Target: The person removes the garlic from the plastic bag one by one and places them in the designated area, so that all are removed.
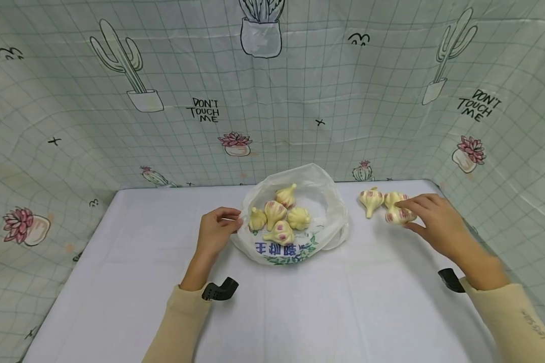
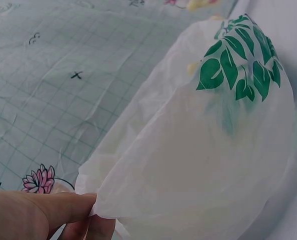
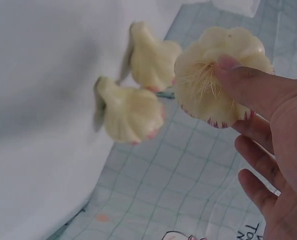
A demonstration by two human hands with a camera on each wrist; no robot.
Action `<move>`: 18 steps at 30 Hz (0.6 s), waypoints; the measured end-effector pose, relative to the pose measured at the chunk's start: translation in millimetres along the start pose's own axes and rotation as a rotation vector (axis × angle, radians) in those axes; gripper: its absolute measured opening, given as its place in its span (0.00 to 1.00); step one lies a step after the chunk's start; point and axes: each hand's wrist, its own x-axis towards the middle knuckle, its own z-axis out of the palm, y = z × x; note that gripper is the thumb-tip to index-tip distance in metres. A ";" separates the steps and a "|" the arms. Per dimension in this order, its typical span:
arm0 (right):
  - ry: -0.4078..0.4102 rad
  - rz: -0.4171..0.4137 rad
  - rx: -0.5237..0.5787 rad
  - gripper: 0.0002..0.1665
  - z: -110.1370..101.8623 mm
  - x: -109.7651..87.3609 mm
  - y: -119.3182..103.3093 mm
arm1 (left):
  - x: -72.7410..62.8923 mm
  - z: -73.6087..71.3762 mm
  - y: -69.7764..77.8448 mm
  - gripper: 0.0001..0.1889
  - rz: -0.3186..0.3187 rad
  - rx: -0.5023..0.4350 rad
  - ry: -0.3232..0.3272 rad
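A white translucent plastic bag (image 1: 336, 229) with blue characters and green leaves stands open in the middle of the table. Several garlic bulbs (image 1: 275, 213) lie inside it. My left hand (image 1: 214, 233) pinches the bag's left rim between thumb and fingers, as the left wrist view shows at the bag's edge (image 2: 138, 185). On the right, my right hand (image 1: 440, 227) grips a garlic bulb (image 3: 196, 92), thumb on its root end. Two more bulbs lie beside it: one garlic bulb (image 1: 371, 199) nearer the bag, another garlic bulb (image 1: 392, 197) close behind the held one.
A white cloth covers the table (image 1: 300, 312). Behind and at both sides hangs a grid-patterned curtain (image 1: 290, 91) printed with cacti and lettering. A black wrist camera (image 1: 221, 289) sits by the left sleeve, another black camera (image 1: 451, 280) by the right sleeve.
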 end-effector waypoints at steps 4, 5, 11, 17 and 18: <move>-0.010 0.024 -0.016 0.36 -1.3 -4.9 7.8 | -0.3 -0.6 -0.2 0.09 0.001 -0.001 0.002; -0.013 0.029 -0.019 0.36 -1.6 -5.7 9.8 | -0.3 -0.7 0.0 0.09 0.000 -0.003 0.002; -0.027 0.060 -0.024 0.35 -4.3 -10.2 23.0 | -0.1 -0.6 -0.3 0.10 -0.006 -0.008 0.002; -0.095 0.153 -0.040 0.34 -5.3 -18.1 34.1 | -0.4 0.5 -0.5 0.10 -0.001 -0.014 -0.001; -0.105 0.166 -0.043 0.34 -5.0 -19.4 35.6 | -0.5 0.8 -0.5 0.09 -0.002 -0.017 -0.002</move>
